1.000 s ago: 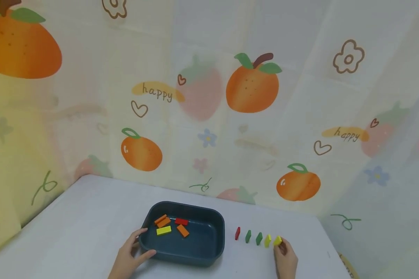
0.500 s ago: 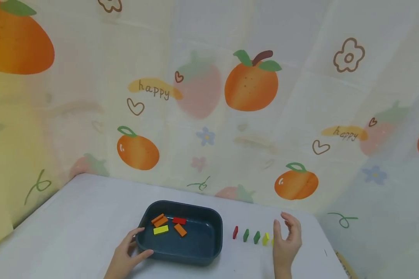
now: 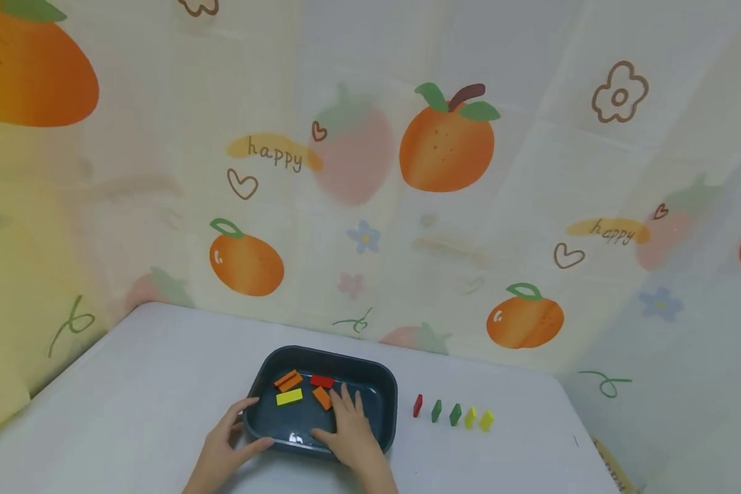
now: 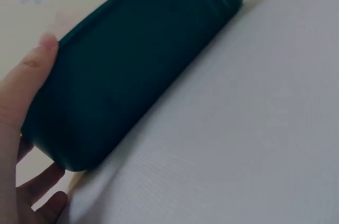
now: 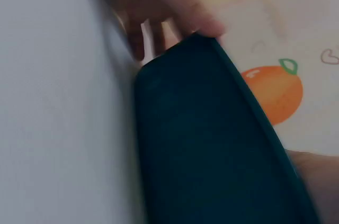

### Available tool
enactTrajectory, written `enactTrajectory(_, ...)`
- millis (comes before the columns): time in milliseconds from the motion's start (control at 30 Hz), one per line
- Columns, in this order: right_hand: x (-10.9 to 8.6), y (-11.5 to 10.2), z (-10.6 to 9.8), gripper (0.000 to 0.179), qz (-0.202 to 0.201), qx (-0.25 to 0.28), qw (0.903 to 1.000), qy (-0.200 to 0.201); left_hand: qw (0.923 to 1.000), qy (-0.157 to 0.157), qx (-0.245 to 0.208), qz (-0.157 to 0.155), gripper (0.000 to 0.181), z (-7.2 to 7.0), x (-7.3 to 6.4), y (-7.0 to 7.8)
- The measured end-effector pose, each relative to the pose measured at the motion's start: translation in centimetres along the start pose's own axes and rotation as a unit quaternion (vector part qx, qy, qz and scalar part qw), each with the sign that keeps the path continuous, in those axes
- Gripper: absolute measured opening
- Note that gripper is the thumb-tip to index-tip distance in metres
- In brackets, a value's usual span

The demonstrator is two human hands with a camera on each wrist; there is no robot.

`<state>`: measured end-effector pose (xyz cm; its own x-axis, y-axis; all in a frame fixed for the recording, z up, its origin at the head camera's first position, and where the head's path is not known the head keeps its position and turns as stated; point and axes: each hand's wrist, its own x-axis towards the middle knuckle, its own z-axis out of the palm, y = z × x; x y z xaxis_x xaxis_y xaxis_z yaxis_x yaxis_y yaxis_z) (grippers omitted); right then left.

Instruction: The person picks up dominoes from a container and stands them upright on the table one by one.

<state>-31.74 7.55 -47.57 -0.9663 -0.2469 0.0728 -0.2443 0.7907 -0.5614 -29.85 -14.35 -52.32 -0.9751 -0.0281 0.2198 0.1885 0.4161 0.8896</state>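
A dark blue-green basin (image 3: pixel 383 384) sits on the table with several orange, red and yellow domino blocks lying in it. My left hand (image 3: pixel 222 442) holds the basin's left end, thumb and fingers spread about the corner, as the left wrist view also shows. My right hand (image 3: pixel 353 432) reaches over the front rim into the basin, fingers spread, its fingertips beside an orange domino (image 3: pixel 322 398). Whether they touch it I cannot tell. A yellow domino (image 3: pixel 289 396) and a red domino (image 3: pixel 322 381) lie close by in the basin.
Right of the basin several dominoes stand upright in a row: a red domino (image 3: pixel 418 405), two green ones, then yellow ones ending at a yellow domino (image 3: pixel 486 420). The white table (image 3: pixel 160 384) meets a fruit-patterned curtain (image 3: pixel 346 274) behind.
My right hand released the last yellow domino at the row's right end, lifted away, and moved left into the basin. My left hand stays on the basin.
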Motion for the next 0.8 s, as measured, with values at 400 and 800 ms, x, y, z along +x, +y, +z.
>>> enactTrajectory(400,0.9,-0.1,-0.6,0.023,0.019,0.001,0.9982,-0.057,0.9999,0.01,-0.004,0.008,0.061,0.1,0.2,-0.4)
enactTrajectory(800,2.3,-0.4,0.2,0.026,0.024,-0.076,0.9967,-0.015,0.9998,0.009,-0.005,0.014,0.061,0.1,0.1,-0.1)
